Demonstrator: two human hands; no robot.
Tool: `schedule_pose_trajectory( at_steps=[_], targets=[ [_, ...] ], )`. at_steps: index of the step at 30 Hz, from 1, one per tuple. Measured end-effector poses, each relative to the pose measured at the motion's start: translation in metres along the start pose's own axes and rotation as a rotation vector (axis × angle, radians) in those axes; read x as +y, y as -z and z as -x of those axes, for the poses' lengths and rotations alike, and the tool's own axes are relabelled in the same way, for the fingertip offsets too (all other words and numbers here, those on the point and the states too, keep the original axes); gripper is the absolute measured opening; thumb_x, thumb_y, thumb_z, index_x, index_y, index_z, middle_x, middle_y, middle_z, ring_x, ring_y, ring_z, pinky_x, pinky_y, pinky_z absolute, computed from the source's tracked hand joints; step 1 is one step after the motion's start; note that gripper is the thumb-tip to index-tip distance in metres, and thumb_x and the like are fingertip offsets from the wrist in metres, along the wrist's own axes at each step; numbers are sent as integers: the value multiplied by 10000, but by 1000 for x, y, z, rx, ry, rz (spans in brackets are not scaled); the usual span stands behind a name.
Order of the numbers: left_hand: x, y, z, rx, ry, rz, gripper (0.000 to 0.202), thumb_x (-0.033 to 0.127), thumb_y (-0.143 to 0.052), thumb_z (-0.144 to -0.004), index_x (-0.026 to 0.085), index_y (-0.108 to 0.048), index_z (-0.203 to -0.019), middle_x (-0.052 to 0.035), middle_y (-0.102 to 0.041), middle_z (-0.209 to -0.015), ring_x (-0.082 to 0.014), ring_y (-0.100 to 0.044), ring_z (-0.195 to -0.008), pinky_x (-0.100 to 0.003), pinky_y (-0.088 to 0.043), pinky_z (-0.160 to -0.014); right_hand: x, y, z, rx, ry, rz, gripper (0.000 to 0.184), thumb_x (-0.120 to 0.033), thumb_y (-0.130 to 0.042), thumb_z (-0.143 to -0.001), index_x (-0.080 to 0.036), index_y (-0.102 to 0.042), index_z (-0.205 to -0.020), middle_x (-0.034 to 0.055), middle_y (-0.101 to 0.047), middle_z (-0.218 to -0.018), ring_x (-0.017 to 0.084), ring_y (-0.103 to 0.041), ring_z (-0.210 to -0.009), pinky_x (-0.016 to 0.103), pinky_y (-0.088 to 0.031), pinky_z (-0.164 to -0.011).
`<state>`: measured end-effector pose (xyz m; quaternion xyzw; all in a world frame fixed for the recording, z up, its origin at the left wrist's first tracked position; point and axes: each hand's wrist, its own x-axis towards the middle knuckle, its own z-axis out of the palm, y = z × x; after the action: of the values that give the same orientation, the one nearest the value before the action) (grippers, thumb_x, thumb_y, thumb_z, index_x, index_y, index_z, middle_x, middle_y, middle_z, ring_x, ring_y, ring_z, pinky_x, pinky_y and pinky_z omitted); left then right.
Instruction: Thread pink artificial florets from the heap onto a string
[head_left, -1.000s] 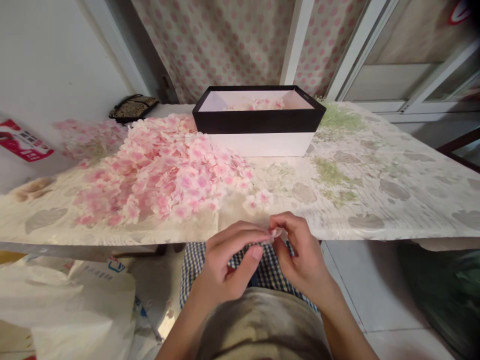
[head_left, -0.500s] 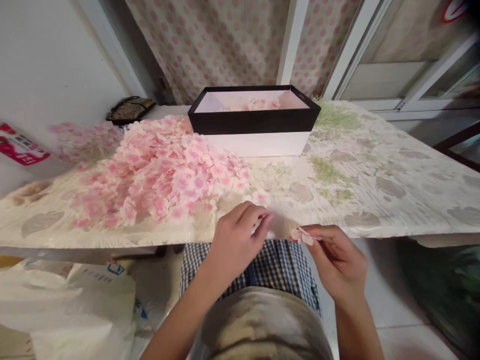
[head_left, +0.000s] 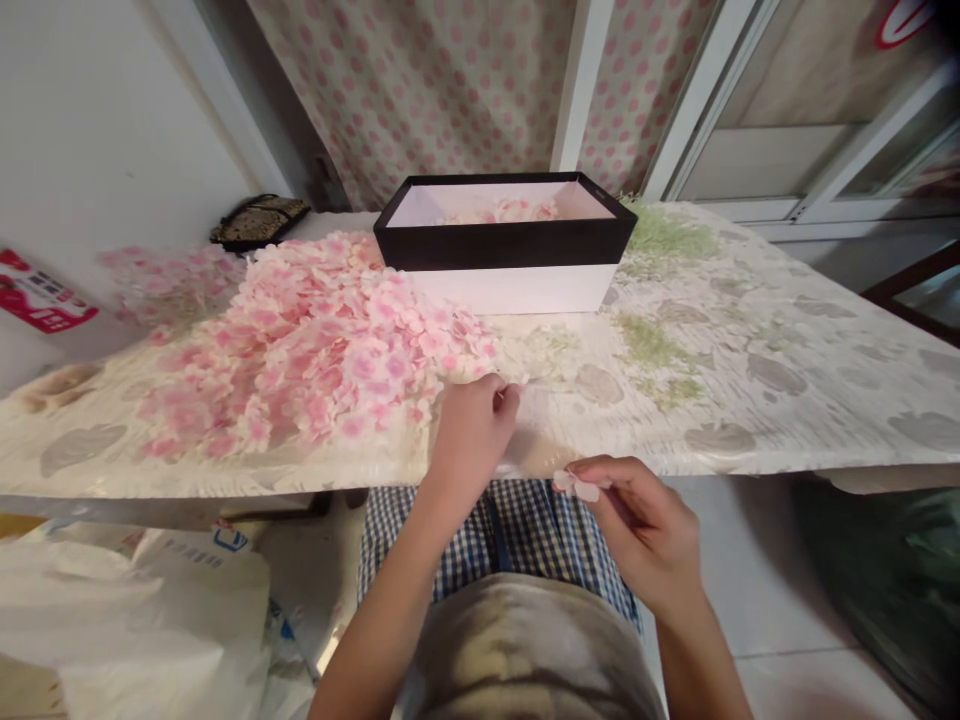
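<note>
Our right fingertips (head_left: 568, 474) were pinched together on a single pink artificial blossom (head_left: 577, 487), with the right hand (head_left: 637, 530) just below the table edge (head_left: 720, 470) — the left fingers (head_left: 506, 392) were curled at the rim of the heaped blossoms (head_left: 322, 350), and we couldn't tell if they'd caught any. Looked like we were handling blossoms one at a time, so the next move called for taking that one to the black-rimmed box (head_left: 502, 245). Half a second earlier, the left hand (head_left: 472, 440) sat further from the pile and the right further out.
</note>
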<state>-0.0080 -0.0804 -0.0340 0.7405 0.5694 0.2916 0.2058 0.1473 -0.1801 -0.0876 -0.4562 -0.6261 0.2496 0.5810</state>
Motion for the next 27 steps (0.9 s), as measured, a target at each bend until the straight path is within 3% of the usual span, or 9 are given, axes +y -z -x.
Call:
schedule_pose_trajectory(
  at_steps=[3, 7, 11, 14, 17, 22, 27],
  targets=[
    [-13, 5, 6, -62, -2, 265, 254, 252, -468, -936, 157, -606, -745, -14, -663, -657, -128, -640, -573, -238, -511, -584, -3, -4, -1, 17, -33, 6, 213, -92, -593, -872, -257, -640, -998, -15, -735, -910, 104, -719, -805, 191, -574, -748],
    [-19, 12, 13, -119, 49, 761, 125, 246, -596, -862, 140, -656, -830, -30, -698, -750, -135, -686, -657, -235, -563, -635, -15, -16, -13, 34, 38, 37, 220, -89, -622, -852, -248, -635, -1003, -22, -736, -887, 98, -718, -775, 178, -582, -727],
    [-14, 18, 22, -100, 38, 882, 104, 209, -684, -805, 144, -685, -724, 13, -647, -618, -81, -607, -553, -165, -500, -554, -25, -23, -29, 19, 234, 98, 260, -34, -609, -838, -229, -636, -1008, -12, -731, -874, 107, -711, -763, 205, -593, -718],
    [-10, 21, 33, -166, 74, 1045, 91, 186, -755, -740, 155, -688, -686, 37, -618, -593, -55, -546, -501, -145, -454, -499, -29, -22, -35, -23, 341, 84, 287, 23, -584, -821, -206, -657, -978, 24, -712, -928, 132, -697, -868, 252, -588, -776],
    [-9, 23, 42, -261, 134, 1190, 107, 183, -795, -700, 161, -696, -667, 33, -630, -598, -64, -562, -530, -150, -467, -532, -32, -19, -33, -41, 344, 62, 274, 36, -597, -808, -178, -671, -964, 65, -672, -1025, 146, -673, -958, 266, -575, -821],
    [-7, 23, 48, -277, 152, 1212, 84, 207, -765, -755, 167, -730, -690, 15, -656, -647, -67, -581, -623, -137, -472, -619, -34, -18, -28, -79, 365, 84, 276, 50, -589, -807, -163, -663, -966, 89, -645, -1135, 155, -649, -1054, 270, -554, -905],
    [-4, 21, 52, -316, 177, 1260, 12, 193, -772, -750, 191, -761, -748, 10, -685, -700, -61, -588, -636, -129, -479, -618, -32, -18, -25, -55, 352, 102, 289, 53, -587, -804, -164, -662, -978, 83, -640, -1157, 149, -644, -1061, 268, -554, -918]
  ],
)
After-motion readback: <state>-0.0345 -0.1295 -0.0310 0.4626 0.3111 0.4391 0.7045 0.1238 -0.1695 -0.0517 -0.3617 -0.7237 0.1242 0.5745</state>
